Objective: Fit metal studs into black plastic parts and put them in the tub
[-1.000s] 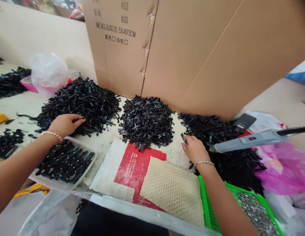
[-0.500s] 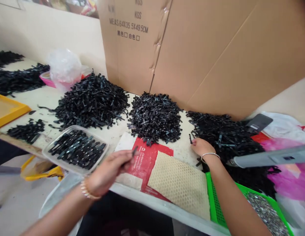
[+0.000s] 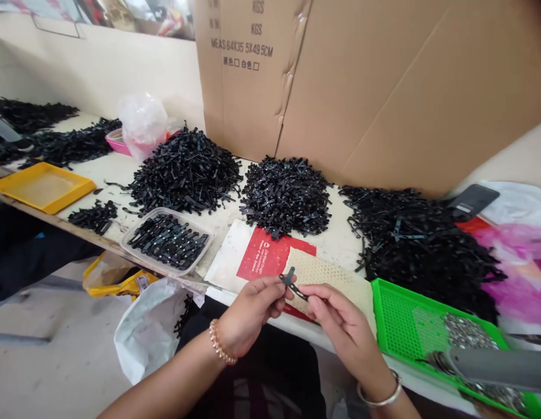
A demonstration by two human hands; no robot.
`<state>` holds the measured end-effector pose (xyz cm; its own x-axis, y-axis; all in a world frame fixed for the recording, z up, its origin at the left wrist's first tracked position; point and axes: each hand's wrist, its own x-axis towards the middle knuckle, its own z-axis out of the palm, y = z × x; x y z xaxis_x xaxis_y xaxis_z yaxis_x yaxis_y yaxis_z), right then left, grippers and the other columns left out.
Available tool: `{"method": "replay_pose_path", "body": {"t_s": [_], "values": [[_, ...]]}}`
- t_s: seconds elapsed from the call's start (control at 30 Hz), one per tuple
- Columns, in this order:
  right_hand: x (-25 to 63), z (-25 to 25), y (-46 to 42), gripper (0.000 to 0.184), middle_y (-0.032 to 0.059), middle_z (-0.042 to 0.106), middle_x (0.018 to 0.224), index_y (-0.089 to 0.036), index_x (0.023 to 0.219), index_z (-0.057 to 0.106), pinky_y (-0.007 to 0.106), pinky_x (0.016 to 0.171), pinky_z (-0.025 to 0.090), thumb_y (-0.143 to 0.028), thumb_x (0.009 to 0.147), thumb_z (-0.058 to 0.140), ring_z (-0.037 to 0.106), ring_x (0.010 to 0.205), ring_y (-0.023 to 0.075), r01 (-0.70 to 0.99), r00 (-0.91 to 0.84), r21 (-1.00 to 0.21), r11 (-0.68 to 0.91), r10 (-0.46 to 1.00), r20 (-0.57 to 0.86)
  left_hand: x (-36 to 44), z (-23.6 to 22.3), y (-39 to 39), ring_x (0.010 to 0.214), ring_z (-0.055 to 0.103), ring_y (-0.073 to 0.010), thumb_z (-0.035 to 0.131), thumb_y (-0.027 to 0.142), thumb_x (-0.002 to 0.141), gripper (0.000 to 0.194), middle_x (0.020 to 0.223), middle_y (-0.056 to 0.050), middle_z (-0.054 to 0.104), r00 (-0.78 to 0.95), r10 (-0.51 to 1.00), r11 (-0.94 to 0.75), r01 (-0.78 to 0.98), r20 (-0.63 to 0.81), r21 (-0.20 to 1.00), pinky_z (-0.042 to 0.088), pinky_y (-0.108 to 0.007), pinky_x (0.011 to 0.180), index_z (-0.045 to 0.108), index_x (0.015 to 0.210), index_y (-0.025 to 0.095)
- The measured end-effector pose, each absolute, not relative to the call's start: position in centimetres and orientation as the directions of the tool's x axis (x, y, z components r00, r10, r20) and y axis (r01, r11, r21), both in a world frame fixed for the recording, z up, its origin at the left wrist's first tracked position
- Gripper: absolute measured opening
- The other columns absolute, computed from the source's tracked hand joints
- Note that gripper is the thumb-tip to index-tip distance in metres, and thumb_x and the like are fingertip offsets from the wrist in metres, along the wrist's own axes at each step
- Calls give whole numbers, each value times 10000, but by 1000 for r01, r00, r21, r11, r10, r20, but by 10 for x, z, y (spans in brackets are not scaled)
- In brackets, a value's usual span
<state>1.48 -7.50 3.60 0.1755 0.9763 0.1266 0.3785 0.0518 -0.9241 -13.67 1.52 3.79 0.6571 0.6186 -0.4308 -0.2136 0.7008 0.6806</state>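
Observation:
My left hand and my right hand meet at the table's front edge, both pinched on small black plastic pieces held between their fingertips. The pieces look like a short strip crossed with a second one. Under the hands lie a beige honeycomb mat and a red and white sheet. Behind them sit three heaps of black strips: a left heap, a middle heap and a right heap.
A clear tray of black strips sits at the left front, a yellow tray further left. A green basket holds small metal parts. A grey tool lies at the lower right. A big cardboard box stands behind.
Both hands left the heaps and came together at the table's front edge, each bringing a black piece. The view swung to the left.

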Motion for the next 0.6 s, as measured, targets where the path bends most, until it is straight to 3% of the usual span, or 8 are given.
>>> {"method": "replay_pose_path", "body": {"t_s": [0.13,0.33,0.6], "values": [[7,29,-81,211,75,614,999,-219,1080,616,314,808,506,-282,944,467,586,913,192,470,195,-875,113,954,228,-139,45,8,601,437,-80,725,335,678,216,742,-31,603,676,610,689,-193,-415,699,343,-211,593,669,724,131],[6,28,-88,202,39,611,993,-258,1097,599,277,766,497,-229,942,472,585,885,166,515,198,-842,162,933,300,-141,47,1,609,444,-85,719,309,686,193,745,-44,610,677,615,693,-217,-405,688,356,-212,607,678,720,123],[6,26,-90,200,58,620,1009,-238,1084,598,305,795,500,-235,948,452,597,918,189,603,185,-779,170,921,344,-140,42,-4,599,444,-83,725,306,687,208,759,-44,611,665,620,693,-215,-416,688,352,-211,594,692,790,128]]}}
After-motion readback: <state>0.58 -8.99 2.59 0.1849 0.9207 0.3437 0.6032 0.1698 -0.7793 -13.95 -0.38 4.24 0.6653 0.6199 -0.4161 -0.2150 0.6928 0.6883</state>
